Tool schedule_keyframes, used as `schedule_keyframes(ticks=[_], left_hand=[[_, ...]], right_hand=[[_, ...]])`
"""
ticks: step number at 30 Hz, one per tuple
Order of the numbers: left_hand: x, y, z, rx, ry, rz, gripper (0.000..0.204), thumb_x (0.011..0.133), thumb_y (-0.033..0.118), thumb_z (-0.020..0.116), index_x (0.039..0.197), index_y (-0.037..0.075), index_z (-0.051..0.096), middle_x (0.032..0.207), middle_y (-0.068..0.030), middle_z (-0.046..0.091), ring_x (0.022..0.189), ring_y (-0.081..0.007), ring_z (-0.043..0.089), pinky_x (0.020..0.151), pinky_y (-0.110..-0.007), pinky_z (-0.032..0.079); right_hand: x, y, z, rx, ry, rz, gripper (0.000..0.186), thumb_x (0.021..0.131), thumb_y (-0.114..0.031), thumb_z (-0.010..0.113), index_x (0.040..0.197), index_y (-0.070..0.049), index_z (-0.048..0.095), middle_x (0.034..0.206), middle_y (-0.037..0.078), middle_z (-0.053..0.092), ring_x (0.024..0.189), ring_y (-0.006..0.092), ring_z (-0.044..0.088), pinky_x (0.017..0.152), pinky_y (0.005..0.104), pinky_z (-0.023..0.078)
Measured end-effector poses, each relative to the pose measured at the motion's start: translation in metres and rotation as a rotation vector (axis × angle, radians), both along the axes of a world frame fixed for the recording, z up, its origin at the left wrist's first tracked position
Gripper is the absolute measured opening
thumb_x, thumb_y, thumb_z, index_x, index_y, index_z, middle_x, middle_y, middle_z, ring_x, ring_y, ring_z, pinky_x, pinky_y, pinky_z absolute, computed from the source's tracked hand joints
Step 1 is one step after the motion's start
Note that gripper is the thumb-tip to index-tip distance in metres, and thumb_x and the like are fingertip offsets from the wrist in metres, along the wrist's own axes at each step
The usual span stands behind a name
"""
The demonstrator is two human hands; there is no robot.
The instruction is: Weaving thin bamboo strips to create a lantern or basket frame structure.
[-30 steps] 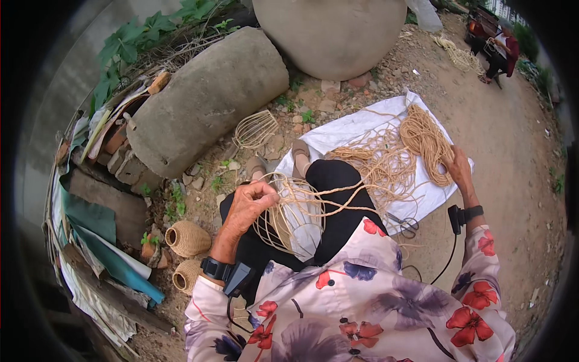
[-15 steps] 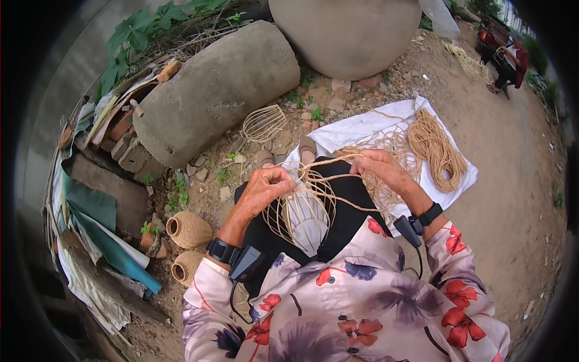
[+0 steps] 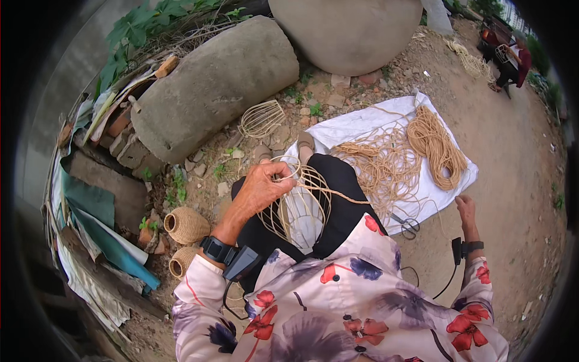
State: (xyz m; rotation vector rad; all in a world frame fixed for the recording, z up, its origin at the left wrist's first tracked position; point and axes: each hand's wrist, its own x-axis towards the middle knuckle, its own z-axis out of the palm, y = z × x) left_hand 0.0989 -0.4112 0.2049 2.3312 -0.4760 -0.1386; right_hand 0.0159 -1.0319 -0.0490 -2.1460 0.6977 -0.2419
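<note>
One open-ribbed basket frame (image 3: 289, 214) sits in my lap between my thighs, its narrow neck pointing away from me, and my left hand (image 3: 260, 188) has it there: thumb and fingers pinched on the pale ring at the neck, the ribs fanning out below and to the right of my knuckles. A strand of tan cord (image 3: 348, 197) leaves the ribs just beside those fingers and runs rightward over my black trousers (image 3: 347, 178). My right hand (image 3: 466, 211) is well apart from the frame, out to the right over the dirt, just beyond the near corner of the white sheet (image 3: 338, 130); its fingers are curled, and I cannot tell whether they grip the cord. On the sheet lie a loose tangle of cord (image 3: 386, 166) and, right of it, a thick coil (image 3: 435, 148), with scissors (image 3: 410, 227) at the near edge. Two woven jars (image 3: 188, 225) stand tipped on the ground to my left, and another bare frame (image 3: 262, 119) lies ahead, near a concrete cylinder (image 3: 214, 90).
</note>
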Motion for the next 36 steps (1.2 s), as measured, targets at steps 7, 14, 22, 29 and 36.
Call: schedule_keyframes(ticks=[7,14,22,29,36], left_hand=[[-0.004,-0.013,-0.01,0.002,-0.3,-0.125,0.019,0.084,0.021,0.066,0.08,0.002,0.065,0.073,-0.0096,0.06,0.077,-0.0237,0.052,0.072,-0.037,0.044],[0.005,-0.002,0.01,0.292,-0.126,-0.198,0.029,0.084,0.031,0.068,0.08,0.003,0.065,0.069,-0.0081,0.06,0.068,-0.028,0.055,0.07,-0.04,0.043],[-0.016,-0.019,0.001,0.167,-0.548,0.015,0.018,0.075,0.021,0.071,0.076,0.006,0.061,0.076,-0.0045,0.062,0.079,-0.0247,0.057,0.077,-0.038,0.039],[-0.015,-0.021,-0.01,0.063,-0.535,0.081,0.015,0.071,0.004,0.064,0.085,0.009,0.06,0.075,-0.0041,0.063,0.076,-0.0239,0.058,0.081,-0.037,0.037],[-0.011,-0.015,0.005,0.149,-0.311,-0.073,0.024,0.075,0.009,0.061,0.099,0.007,0.057,0.071,-0.0072,0.065,0.071,-0.0253,0.064,0.076,-0.037,0.045]], right_hand=[[0.052,0.338,0.171,-0.081,-0.576,0.994,0.036,0.083,-0.022,0.07,0.113,-0.004,0.062,0.104,0.016,0.064,0.091,0.0293,0.063,0.078,0.0366,0.05],[0.045,0.362,0.176,0.293,-0.315,0.937,0.019,0.092,-0.019,0.065,0.104,-0.004,0.064,0.068,0.002,0.059,0.063,0.0097,0.053,0.059,0.0264,0.043],[0.046,0.37,0.18,0.481,-0.305,0.78,0.01,0.091,-0.013,0.066,0.095,-0.003,0.066,0.068,-0.003,0.059,0.064,0.0018,0.046,0.054,0.0209,0.038],[0.075,0.391,0.207,0.217,-0.551,0.754,0.01,0.085,-0.012,0.067,0.09,-0.004,0.065,0.079,0.009,0.065,0.067,0.0193,0.063,0.061,0.0313,0.048],[0.078,0.403,0.206,-0.08,-0.557,0.947,0.015,0.081,-0.012,0.069,0.093,-0.005,0.067,0.085,0.008,0.059,0.078,0.0246,0.057,0.07,0.0369,0.045]])
